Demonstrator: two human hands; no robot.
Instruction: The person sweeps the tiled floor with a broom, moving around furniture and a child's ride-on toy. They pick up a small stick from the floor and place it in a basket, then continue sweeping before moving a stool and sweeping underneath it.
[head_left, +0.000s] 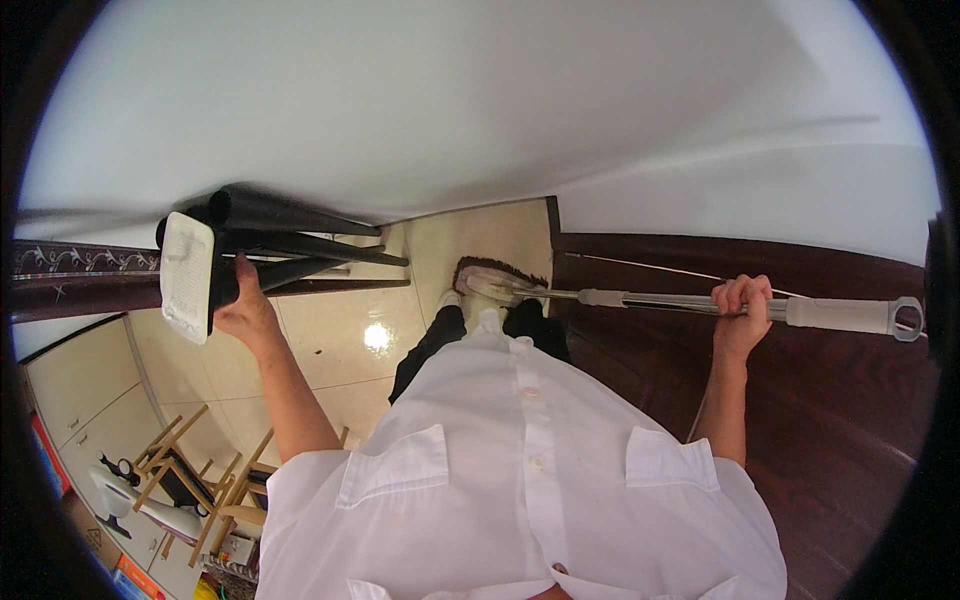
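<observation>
My left hand (246, 311) is wrapped around a dark part just below a white rectangular pad (187, 277) with a dark edge. Black tapering legs or tubes (300, 240) run from there down to the floor, close to the wall; what whole object they form I cannot tell. In my right hand (742, 307) is the metal pole of a flat mop (675, 301), gripped below its light grey handle. The mop's dark-fringed head (499, 281) lies on the tiled floor by my shoes.
A white wall (450, 97) rises in front. Dark wood panelling or furniture (825, 435) stands at the right, with a thin white cord along it. Pale tiles (337, 337) cover the floor. Wooden-legged chairs (180, 480), cabinets (82, 405) and boxes are at the lower left.
</observation>
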